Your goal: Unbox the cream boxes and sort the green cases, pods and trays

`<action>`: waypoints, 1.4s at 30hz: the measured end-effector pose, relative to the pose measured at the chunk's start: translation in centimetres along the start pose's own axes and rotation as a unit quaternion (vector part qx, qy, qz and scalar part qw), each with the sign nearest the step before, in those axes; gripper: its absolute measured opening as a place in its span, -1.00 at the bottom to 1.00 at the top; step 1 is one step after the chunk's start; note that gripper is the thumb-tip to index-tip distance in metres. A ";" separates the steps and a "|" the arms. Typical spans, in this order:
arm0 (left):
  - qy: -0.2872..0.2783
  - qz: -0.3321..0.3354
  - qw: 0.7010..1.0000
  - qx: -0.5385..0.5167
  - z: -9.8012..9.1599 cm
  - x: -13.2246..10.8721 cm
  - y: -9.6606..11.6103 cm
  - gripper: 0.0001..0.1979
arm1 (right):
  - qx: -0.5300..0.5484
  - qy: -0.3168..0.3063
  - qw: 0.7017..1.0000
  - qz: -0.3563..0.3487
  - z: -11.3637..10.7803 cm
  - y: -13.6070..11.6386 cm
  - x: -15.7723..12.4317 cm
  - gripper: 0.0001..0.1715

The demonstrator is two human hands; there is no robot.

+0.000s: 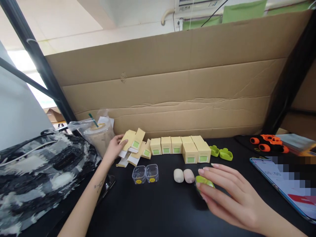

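Note:
At the left, my left hand [115, 147] pinches an opened, flattened cream cardboard box [127, 139] over a small pile of similar opened boxes [146, 152]. On the right, my right hand [232, 192] has its fingers closed around a small clear container with a green top [204, 181], partly hidden by the fingers. Just left of it lie a cream rounded piece [178, 175] and a pale pink rounded piece [189, 176]. Two clear square cups [139, 174] with yellow stickers stand side by side between my hands.
Behind, closed cream boxes [171, 145] form a row, with two green clover-shaped pieces [225, 154] to their right. A phone [278, 184] and an orange toy truck [269, 143] sit at the right. A drink cup [98, 136] and a patterned fabric item [44, 177] occupy the left.

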State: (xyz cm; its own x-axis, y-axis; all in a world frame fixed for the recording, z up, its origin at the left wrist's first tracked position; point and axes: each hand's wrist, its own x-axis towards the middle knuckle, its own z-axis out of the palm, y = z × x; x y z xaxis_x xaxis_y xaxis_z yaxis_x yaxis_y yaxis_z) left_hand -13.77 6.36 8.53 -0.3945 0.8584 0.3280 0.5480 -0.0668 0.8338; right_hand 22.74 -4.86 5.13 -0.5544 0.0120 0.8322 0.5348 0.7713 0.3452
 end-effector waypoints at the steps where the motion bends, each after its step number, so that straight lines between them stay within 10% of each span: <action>1: -0.004 0.002 0.999 0.035 0.2 0.2 -0.8 -0.79 | 0.001 -0.001 1.000 0.001 0.0 0.0 0.0 -0.82; 11: 0.046 0.141 0.955 0.258 0.8 -1.8 -1.6 -0.81 | 0.032 -0.083 0.994 0.069 0.2 0.8 0.0 -0.84; 19: 0.113 0.290 0.924 0.224 2.1 -4.7 2.5 -0.58 | 0.112 -0.334 0.905 0.240 0.4 1.8 -1.1 -0.47; 22: 0.026 0.389 0.912 0.126 4.0 -8.8 4.0 -0.72 | 0.136 -0.381 0.871 0.278 0.1 2.1 -1.7 -0.28; 26: -0.248 0.390 0.887 0.013 6.6 -14.7 4.8 -0.83 | 0.193 -0.395 0.847 0.299 -0.1 1.6 -1.5 -0.34; 30: -0.426 0.273 0.860 -0.064 8.3 -17.9 4.2 -0.30 | 0.291 -0.374 0.812 0.341 0.2 0.0 -0.6 -0.43; 42: -0.443 0.139 0.881 -0.092 9.2 -18.3 3.9 -0.50 | 0.373 -0.285 0.816 0.337 1.3 -0.6 -0.9 -0.87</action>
State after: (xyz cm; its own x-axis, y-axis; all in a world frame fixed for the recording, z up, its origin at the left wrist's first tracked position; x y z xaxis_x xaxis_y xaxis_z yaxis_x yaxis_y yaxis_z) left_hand 2.37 -4.97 1.66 0.5107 0.8509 0.1233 0.3714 -0.3476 0.8610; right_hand 22.12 -4.50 3.58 -0.6154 0.7232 0.3135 0.4210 0.6378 -0.6449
